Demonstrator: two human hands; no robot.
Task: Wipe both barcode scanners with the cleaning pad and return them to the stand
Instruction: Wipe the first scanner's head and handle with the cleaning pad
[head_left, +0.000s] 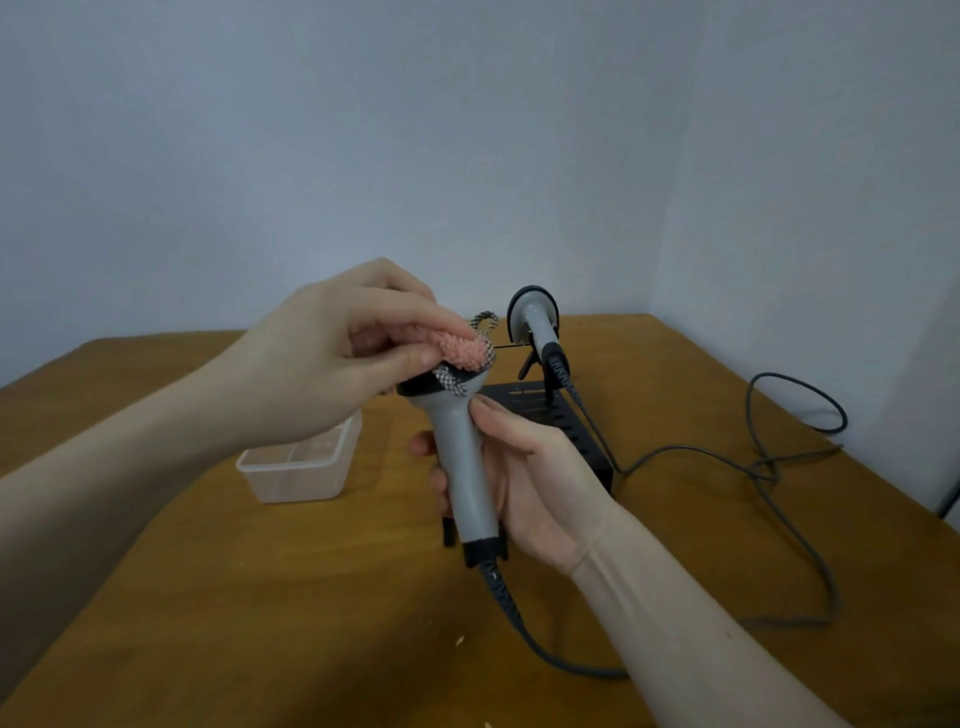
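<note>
Right hand up close, wrapped around the grey handle of the scanner, holding it upright above the table. Left hand pinches the pink cleaning pad and presses it on the scanner's dark head. The second scanner sits on the black stand just behind. Watch that cable: it loops loosely across the table, and a tug or snag could drag the stand or topple the parked scanner. Brown wooden table, clear plastic tub at left, plain grey-blue wall behind.
</note>
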